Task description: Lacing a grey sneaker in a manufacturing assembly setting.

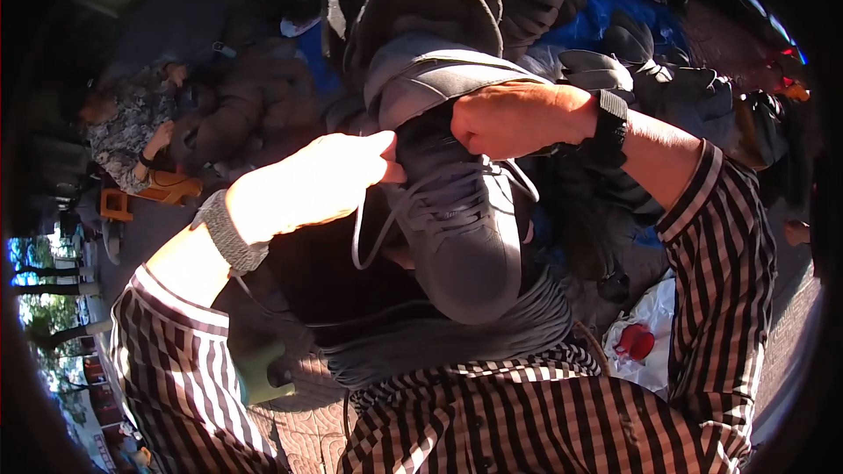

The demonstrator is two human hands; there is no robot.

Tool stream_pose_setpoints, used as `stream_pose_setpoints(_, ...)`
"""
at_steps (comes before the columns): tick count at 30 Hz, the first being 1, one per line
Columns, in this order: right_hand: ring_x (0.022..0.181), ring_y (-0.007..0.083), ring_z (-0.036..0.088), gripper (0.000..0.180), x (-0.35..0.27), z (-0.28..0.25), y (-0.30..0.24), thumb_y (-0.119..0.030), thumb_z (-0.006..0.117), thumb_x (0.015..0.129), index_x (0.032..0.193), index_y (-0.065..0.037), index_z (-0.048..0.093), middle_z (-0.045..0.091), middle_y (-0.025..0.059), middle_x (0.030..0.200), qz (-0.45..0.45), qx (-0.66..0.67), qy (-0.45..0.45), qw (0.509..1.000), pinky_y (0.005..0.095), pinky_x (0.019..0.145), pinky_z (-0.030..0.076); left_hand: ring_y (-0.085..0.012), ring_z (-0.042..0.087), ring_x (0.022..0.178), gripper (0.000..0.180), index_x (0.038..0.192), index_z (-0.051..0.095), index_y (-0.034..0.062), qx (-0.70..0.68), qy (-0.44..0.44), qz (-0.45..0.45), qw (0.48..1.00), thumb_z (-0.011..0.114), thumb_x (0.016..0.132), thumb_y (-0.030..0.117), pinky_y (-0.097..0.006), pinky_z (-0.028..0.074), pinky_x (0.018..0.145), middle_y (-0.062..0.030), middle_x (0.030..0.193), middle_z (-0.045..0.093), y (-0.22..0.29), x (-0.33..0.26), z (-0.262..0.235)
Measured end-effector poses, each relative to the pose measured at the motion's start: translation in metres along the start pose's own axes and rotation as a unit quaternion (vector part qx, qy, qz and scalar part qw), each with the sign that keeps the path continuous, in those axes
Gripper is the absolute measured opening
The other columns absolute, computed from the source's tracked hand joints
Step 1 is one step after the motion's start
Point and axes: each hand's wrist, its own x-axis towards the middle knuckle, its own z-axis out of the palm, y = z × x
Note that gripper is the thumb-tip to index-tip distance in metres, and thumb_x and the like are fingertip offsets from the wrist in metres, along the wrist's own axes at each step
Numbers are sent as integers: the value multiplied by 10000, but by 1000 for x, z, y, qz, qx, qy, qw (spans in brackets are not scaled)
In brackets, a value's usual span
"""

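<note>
A dark grey lace-up shoe [465, 268] lies in front of me with its toe toward my body. Its grey shoelace [358, 237] is partly threaded, with a loose loop hanging at the left side. My left hand [303, 184] is closed in a pinch on the shoelace beside the shoe's throat. At the collar, my right hand [518, 118] is curled into a fist against the shoe opening; its fingertips, and whatever they hold, are hidden. Another loop of lace bends out below that hand. A bundle of grey laces [448, 342] lies across my lap.
More shoes [417, 13] are stacked just beyond my hands, and others [606, 70] lie heaped at the far right on blue sheeting [650, 17]. At left, a person [136, 127] sits near an orange stool [171, 186]. A white bag [654, 333] lies at my right.
</note>
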Motion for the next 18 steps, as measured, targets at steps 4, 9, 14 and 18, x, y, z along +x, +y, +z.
stream_pose_setpoints(4, 747, 310, 643, 120, 15, 32, 20, -99, 564, 798, 786, -10, 643, 650, 154, 772, -85, 7, 102, 991, 395, 695, 500, -103, 569, 761, 310, 1206, 587, 55, -219, -27, 26, 975, 576, 912, 156, -251, 474, 673, -77, 1051, 682, 6, -17, -2)
stream_pose_setpoints(9, 686, 240, 609, 176, 26, 45, -2, -167, 587, 881, 863, -8, 661, 631, 104, 729, -24, 277, 151, 949, 345, 665, 475, -185, 622, 745, 263, 884, 677, 2, 474, -130, 178, 853, 590, 837, 246, -282, 502, 667, -142, 896, 666, 10, 22, -20)
stream_pose_setpoints(14, 699, 297, 589, 156, 4, 58, -3, -170, 573, 918, 892, -23, 616, 604, 127, 734, -65, 148, 298, 941, 365, 660, 464, -198, 602, 613, 209, 758, 629, 13, 387, -22, 208, 898, 620, 792, 219, -298, 477, 563, -89, 663, 596, 9, 20, 1)
stream_pose_setpoints(18, 736, 311, 596, 125, 0, 63, -9, -151, 565, 913, 903, -28, 585, 593, 144, 750, -111, 25, 329, 937, 372, 662, 462, -162, 561, 667, 252, 789, 598, 20, 267, -53, 209, 939, 660, 828, 262, -286, 459, 590, -68, 764, 588, 5, 14, -2)
